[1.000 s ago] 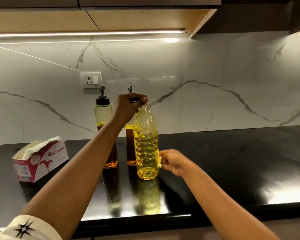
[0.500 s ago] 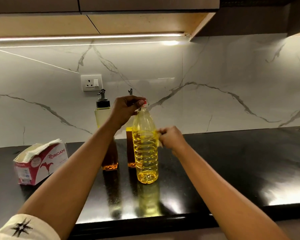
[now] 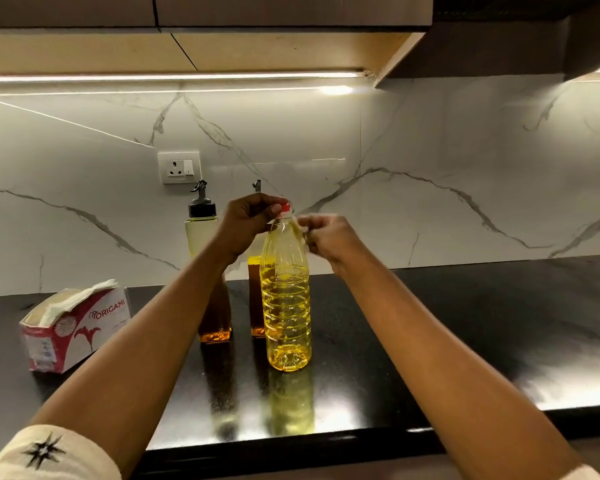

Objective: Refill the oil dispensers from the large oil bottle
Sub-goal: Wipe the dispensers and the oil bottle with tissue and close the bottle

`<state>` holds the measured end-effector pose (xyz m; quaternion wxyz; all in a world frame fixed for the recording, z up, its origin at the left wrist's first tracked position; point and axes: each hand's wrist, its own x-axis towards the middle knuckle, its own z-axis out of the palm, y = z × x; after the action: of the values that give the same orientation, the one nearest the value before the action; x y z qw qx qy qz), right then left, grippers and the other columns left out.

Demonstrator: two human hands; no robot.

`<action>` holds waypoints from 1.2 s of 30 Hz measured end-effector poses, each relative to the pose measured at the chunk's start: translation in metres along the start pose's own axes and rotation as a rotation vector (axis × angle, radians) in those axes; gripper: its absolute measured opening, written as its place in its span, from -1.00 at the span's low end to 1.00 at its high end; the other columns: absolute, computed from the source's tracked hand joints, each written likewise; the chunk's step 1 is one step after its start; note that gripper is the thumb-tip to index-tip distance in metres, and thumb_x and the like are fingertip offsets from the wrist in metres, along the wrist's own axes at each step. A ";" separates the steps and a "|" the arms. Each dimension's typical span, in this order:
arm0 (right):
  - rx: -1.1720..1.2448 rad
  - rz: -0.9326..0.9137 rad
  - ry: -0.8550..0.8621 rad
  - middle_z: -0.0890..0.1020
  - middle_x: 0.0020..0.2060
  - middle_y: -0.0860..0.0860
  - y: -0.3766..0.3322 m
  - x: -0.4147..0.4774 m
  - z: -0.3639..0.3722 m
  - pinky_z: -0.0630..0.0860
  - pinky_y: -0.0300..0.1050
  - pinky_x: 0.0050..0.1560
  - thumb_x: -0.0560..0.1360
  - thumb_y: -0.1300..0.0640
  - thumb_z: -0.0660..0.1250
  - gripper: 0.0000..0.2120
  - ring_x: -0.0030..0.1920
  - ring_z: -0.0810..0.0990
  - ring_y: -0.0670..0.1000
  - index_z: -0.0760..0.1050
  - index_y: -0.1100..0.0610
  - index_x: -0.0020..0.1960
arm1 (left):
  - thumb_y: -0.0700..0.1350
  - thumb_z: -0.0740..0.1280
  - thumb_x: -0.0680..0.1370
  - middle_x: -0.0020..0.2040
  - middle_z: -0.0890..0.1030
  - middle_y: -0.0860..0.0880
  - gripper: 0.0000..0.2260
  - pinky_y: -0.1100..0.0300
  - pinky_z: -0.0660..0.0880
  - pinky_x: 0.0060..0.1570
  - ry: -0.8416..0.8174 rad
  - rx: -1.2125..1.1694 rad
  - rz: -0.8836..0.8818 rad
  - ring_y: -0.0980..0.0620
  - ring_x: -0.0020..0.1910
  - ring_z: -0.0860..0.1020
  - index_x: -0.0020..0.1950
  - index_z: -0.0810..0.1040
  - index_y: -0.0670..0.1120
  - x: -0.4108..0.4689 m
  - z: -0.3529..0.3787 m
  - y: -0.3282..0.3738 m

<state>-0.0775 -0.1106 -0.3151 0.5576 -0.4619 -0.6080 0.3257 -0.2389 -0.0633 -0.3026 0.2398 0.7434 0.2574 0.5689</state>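
My left hand [image 3: 246,221] grips the red-capped neck of the tall clear plastic bottle of yellow oil [image 3: 286,306], which stands upright on the glossy black counter [image 3: 465,323]. My right hand [image 3: 326,233], just beside the bottle's shoulder, pinches a small pale scrap [image 3: 305,233] that is too blurred to name. My left forearm half hides the black-capped glass dispenser [image 3: 201,233], and the bottle covers a second glass dispenser [image 3: 256,299]. A red-and-white tissue box [image 3: 73,327] sits well to the left.

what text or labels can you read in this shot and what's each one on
"ORIGAMI": side of the tissue box.
Small print on the box's end panel: too small to read.
White mark on the red cap of the large oil bottle: too blurred to read.
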 end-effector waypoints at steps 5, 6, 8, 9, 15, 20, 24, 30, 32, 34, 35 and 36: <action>-0.236 -0.132 0.033 0.63 0.00 0.05 -0.007 0.004 0.011 0.62 0.02 -0.02 0.52 0.32 0.28 -0.71 -0.05 0.63 0.04 0.55 0.12 0.20 | -0.34 0.21 0.59 -0.09 0.66 0.16 -0.79 0.32 0.56 -0.13 -0.031 0.029 -0.003 0.24 -0.06 0.62 0.19 0.51 -0.23 0.000 -0.007 -0.002; -0.270 -0.116 0.044 0.63 0.03 0.06 0.006 0.001 0.010 0.62 0.00 0.00 0.51 0.31 0.28 -0.71 -0.04 0.63 0.04 0.56 0.11 0.20 | -0.33 0.21 0.59 -0.10 0.67 0.18 -0.80 0.35 0.54 -0.13 -0.036 0.057 -0.001 0.28 -0.06 0.61 0.18 0.52 -0.21 0.000 -0.008 -0.003; -0.327 -0.002 0.023 0.64 0.01 0.10 0.037 -0.009 0.007 0.60 -0.01 0.04 0.50 0.28 0.30 -0.74 -0.04 0.61 0.03 0.58 0.12 0.17 | -0.32 0.21 0.60 -0.13 0.66 0.30 -0.81 0.41 0.46 -0.20 -0.042 0.122 0.014 0.35 -0.10 0.58 0.17 0.51 -0.18 -0.001 -0.010 -0.002; -0.351 0.078 -0.020 0.65 -0.04 0.10 0.054 -0.016 0.007 0.60 -0.02 0.02 0.50 0.27 0.31 -0.78 -0.08 0.60 0.02 0.60 0.13 0.12 | -0.31 0.21 0.60 -0.14 0.65 0.34 -0.81 0.42 0.44 -0.24 -0.042 0.138 0.018 0.36 -0.11 0.57 0.17 0.51 -0.17 -0.002 -0.011 -0.002; -0.355 0.407 -0.182 0.61 -0.27 0.06 0.138 -0.047 0.029 0.43 -0.12 -0.29 0.47 0.30 0.25 -0.81 -0.27 0.51 -0.03 0.64 0.18 -0.14 | -0.28 0.26 0.58 -0.10 0.68 0.20 -0.85 0.27 0.54 -0.21 -0.011 0.101 0.026 0.23 -0.07 0.62 0.06 0.55 -0.09 -0.007 -0.011 0.001; -0.047 0.367 -0.123 0.63 -0.24 0.11 0.108 -0.044 0.022 0.49 -0.14 -0.24 0.52 0.35 0.20 -0.78 -0.29 0.54 -0.03 0.60 0.18 -0.15 | -0.26 0.41 0.48 -0.14 0.62 0.01 -0.85 0.40 0.52 -0.32 0.063 0.175 0.072 0.28 -0.27 0.59 0.03 0.59 -0.11 -0.004 -0.005 0.009; 0.040 0.112 -0.005 0.62 -0.05 0.08 0.051 -0.023 0.008 0.56 -0.09 0.03 0.55 0.32 0.22 -0.80 -0.06 0.59 -0.01 0.56 0.20 0.09 | -0.22 0.45 0.45 -0.17 0.64 -0.04 -0.83 0.37 0.56 -0.23 0.052 0.191 0.023 0.24 -0.28 0.62 0.03 0.62 -0.14 0.002 -0.008 0.012; 0.058 -0.190 0.087 0.67 -0.08 0.06 0.002 0.012 0.014 0.60 -0.07 0.04 0.46 0.29 0.39 -0.85 -0.04 0.64 0.00 0.64 0.20 0.02 | -0.30 0.40 0.48 -0.11 0.64 0.02 -0.79 0.36 0.57 -0.12 0.012 0.198 0.051 0.25 -0.17 0.64 0.11 0.60 -0.16 -0.001 -0.012 0.015; 0.030 -0.198 0.118 0.68 -0.10 0.05 0.010 0.012 0.018 0.60 -0.05 0.04 0.45 0.26 0.42 -0.85 -0.06 0.65 0.00 0.65 0.18 0.01 | -0.33 0.37 0.50 -0.09 0.64 0.00 -0.78 0.38 0.56 -0.13 0.008 0.174 0.045 0.25 -0.16 0.64 0.13 0.58 -0.18 -0.002 -0.014 0.014; -0.016 -0.139 0.144 0.69 -0.11 0.05 0.034 0.006 0.019 0.60 -0.03 0.04 0.45 0.23 0.41 -0.85 -0.07 0.65 0.00 0.65 0.16 0.01 | -0.35 0.35 0.51 -0.08 0.64 0.00 -0.78 0.36 0.56 -0.11 0.016 0.142 0.030 0.24 -0.14 0.64 0.13 0.57 -0.19 -0.005 -0.017 0.012; -0.039 -0.086 0.148 0.69 -0.11 0.05 0.050 -0.001 0.019 0.59 -0.04 0.05 0.46 0.23 0.40 -0.86 -0.06 0.65 0.00 0.65 0.15 0.00 | -0.36 0.34 0.51 -0.08 0.64 0.02 -0.78 0.35 0.57 -0.11 0.023 0.130 0.024 0.23 -0.13 0.64 0.13 0.57 -0.20 -0.006 -0.018 0.011; -0.048 -0.021 0.137 0.69 -0.12 0.04 0.069 -0.009 0.020 0.59 -0.04 0.05 0.46 0.25 0.39 -0.88 -0.05 0.64 0.01 0.66 0.14 -0.03 | -0.37 0.34 0.51 -0.08 0.64 0.05 -0.78 0.34 0.57 -0.11 0.029 0.118 0.019 0.23 -0.13 0.64 0.13 0.57 -0.21 -0.007 -0.019 0.010</action>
<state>-0.0837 -0.0914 -0.3842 0.5900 -0.4898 -0.5810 0.2728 -0.2577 -0.0745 -0.2968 0.1863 0.7503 0.2870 0.5656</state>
